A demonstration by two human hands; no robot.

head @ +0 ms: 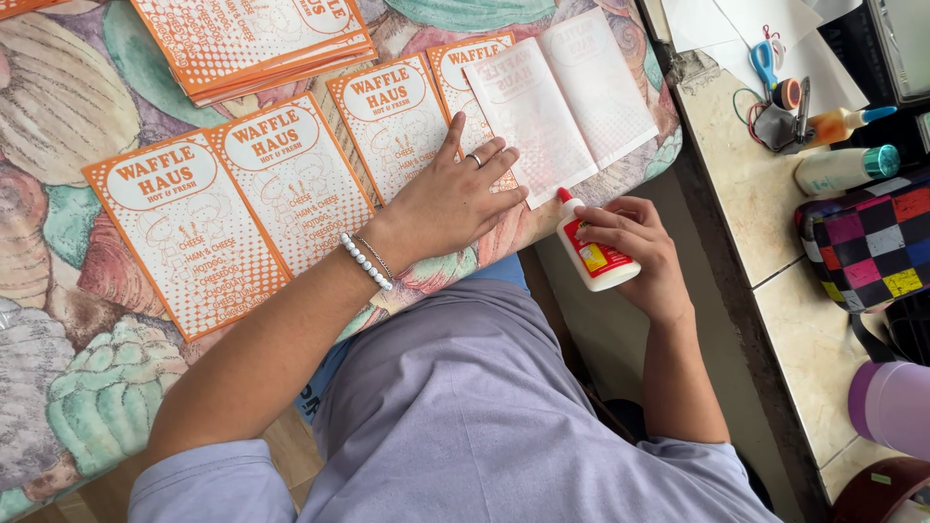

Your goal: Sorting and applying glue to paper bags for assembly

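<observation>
The left hand (pixel 455 199) lies flat with fingers spread on the orange-and-white printed sheets (pixel 291 184), which sit in an overlapping row along the near edge of the shell-patterned cloth (pixel 68 107). Its fingertips pin the near corner of a paper turned blank side up (pixel 567 97) at the right end of the row. The right hand (pixel 639 247) is wrapped around a white glue bottle (pixel 593 247) with a red cap, tilted so the nozzle points toward that pinned corner, just off the near right corner of the cloth.

The risk, as I see it, is the glue. The bottle hangs over the gap between the cloth and the stone worktop (pixel 765 194), so a drip could land on the person's lap or on the cloth rather than the paper. A hard squeeze may flood the corner and seep onto the printed faces underneath. The sheets overlap closely, so stray glue could bond two that should stay apart. If the left hand lifts, the upturned paper may slide. A stack of more sheets (pixel 252 39) lies at the far edge, well apart.
</observation>
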